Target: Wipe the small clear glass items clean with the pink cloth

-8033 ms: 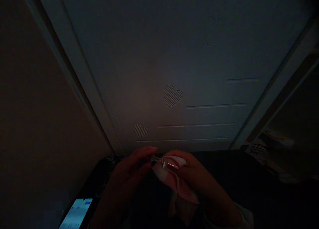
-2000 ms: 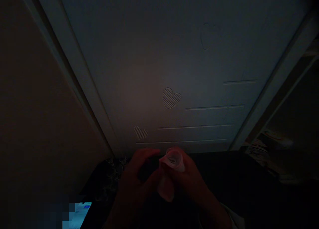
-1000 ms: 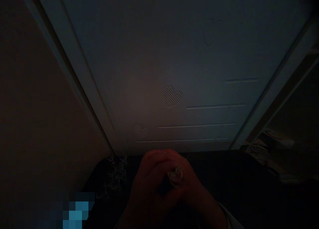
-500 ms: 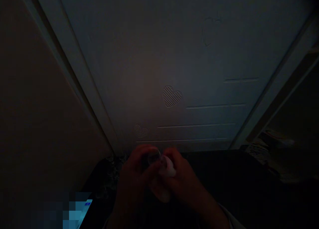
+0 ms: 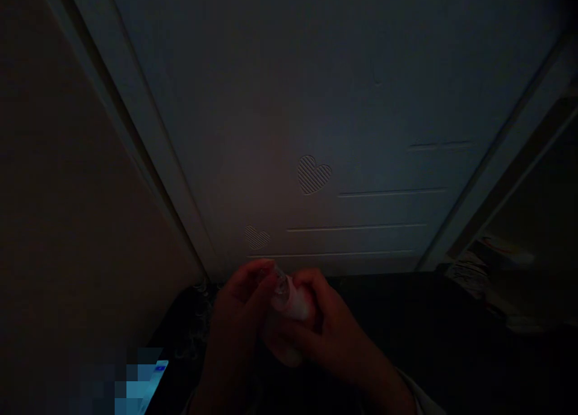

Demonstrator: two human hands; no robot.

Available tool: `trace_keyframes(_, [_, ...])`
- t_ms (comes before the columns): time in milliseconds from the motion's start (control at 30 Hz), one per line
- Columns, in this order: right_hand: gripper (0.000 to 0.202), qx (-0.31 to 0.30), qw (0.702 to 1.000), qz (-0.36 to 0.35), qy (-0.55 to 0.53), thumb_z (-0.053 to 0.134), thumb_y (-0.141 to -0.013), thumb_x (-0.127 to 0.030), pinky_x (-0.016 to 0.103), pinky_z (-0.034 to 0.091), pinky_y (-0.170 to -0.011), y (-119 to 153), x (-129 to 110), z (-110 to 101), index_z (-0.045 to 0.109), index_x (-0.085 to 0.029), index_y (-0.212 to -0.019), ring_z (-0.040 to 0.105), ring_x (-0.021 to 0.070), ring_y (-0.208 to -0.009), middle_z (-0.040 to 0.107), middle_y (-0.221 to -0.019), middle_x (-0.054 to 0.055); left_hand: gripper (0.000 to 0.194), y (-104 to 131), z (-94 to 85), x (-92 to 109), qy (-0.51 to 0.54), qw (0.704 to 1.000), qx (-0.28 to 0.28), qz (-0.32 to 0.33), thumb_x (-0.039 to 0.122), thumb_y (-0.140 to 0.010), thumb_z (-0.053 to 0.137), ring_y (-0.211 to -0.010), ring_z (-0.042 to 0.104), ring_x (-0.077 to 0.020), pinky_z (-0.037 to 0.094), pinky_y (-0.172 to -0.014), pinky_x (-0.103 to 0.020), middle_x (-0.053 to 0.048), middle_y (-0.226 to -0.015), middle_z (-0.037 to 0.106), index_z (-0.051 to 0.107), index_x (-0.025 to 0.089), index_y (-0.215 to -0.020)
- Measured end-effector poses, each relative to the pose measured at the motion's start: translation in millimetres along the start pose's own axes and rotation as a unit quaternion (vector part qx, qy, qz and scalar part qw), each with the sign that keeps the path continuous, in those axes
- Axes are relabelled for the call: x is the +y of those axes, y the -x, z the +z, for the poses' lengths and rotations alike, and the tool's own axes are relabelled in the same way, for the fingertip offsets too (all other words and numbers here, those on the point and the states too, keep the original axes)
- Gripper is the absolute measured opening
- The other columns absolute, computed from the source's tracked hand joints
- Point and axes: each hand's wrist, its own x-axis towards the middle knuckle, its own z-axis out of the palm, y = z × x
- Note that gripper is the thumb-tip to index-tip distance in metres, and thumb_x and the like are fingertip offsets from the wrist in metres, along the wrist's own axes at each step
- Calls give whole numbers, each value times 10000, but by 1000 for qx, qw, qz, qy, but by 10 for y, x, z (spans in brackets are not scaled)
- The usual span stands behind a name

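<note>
In dim light a small pale pink-white bottle lies tilted in my right hand, whose fingers are wrapped round it. A clear cap sits at the bottle's upper left end, against its neck. My left hand pinches that cap between thumb and fingers. Whether the cap is fully seated, I cannot tell. Below the bottle a rounded, skin-toned shape shows, too dark to name.
Ahead stands a pale door with engraved hearts and lines. A brown surface rises at the left. At lower left a lit screen glows, partly pixelated. Dim papers or packets lie at the right.
The clear cap, apart from the bottle with its round opening showing before, is now against the bottle's end. More of the bottle's side shows in my right hand.
</note>
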Motion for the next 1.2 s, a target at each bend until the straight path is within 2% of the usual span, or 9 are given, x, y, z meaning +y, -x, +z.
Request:
trace_keyframes(100, [243, -1, 999, -33, 12, 636, -874, -342, 264, 440, -643, 30, 29, -32, 548, -231, -1072, 576, 191, -842, 621, -965, 29, 180, 8, 7, 26, 13, 1000, 9, -1, 295, -626, 786, -655, 730, -188, 555, -577, -257, 13, -688, 770, 737, 217, -780])
trace_keyframes(200, [165, 22, 999, -26, 12, 510, -965, -365, 263, 436, -635, -6, 91, -14, 552, -226, -1045, 568, 181, -808, 615, -913, 25, 169, 7, 10, -1, 6, 1000, 11, -7, 267, -639, 788, -657, 719, -175, 550, -583, -247, 24, -694, 756, 744, 218, -795])
trace_keyframes(333, [195, 49, 998, -6, 28, 567, -934, -401, 263, 437, -620, -72, 124, 29, 562, -214, -988, 557, 159, -704, 609, -823, 1, 155, 16, 13, -35, -5, 1000, -3, 6, 283, -664, 798, -707, 720, -168, 560, -639, -243, 29, -722, 758, 747, 226, -798])
trace_keyframes(533, [193, 77, 996, 2, 37, 663, -840, -367, 254, 448, -600, -119, 137, 45, 565, -216, -908, 579, 157, -683, 637, -789, -4, 168, 1, -11, -87, -22, 1000, -16, -2, 305, -689, 795, -753, 735, -173, 573, -681, -249, 29, -758, 777, 755, 241, -839])
trace_keyframes(667, [167, 89, 995, 10, 46, 657, -798, -323, 258, 479, -600, -154, 127, 57, 572, -215, -893, 610, 168, -686, 660, -787, 8, 187, -9, -21, -120, -26, 999, -23, -9, 314, -691, 801, -756, 739, -180, 579, -679, -256, 23, -766, 784, 756, 242, -858])
trace_keyframes(1033, [202, 55, 990, -19, 125, 541, -895, -343, 280, 459, -615, -148, 111, 36, 657, -178, -909, 629, 184, -688, 699, -784, 47, 195, -11, -22, -116, 0, 1000, -23, 3, 282, -661, 828, -738, 719, -155, 571, -681, -230, 40, -749, 760, 762, 248, -841])
trace_keyframes(1200, [243, 29, 995, -13, 99, 528, -949, -363, 285, 482, -672, -87, 72, 28, 666, -170, -1004, 643, 187, -754, 722, -876, 60, 186, -19, -31, -80, -14, 1000, -8, -7, 300, -675, 810, -718, 723, -170, 572, -631, -239, 29, -741, 753, 764, 237, -844])
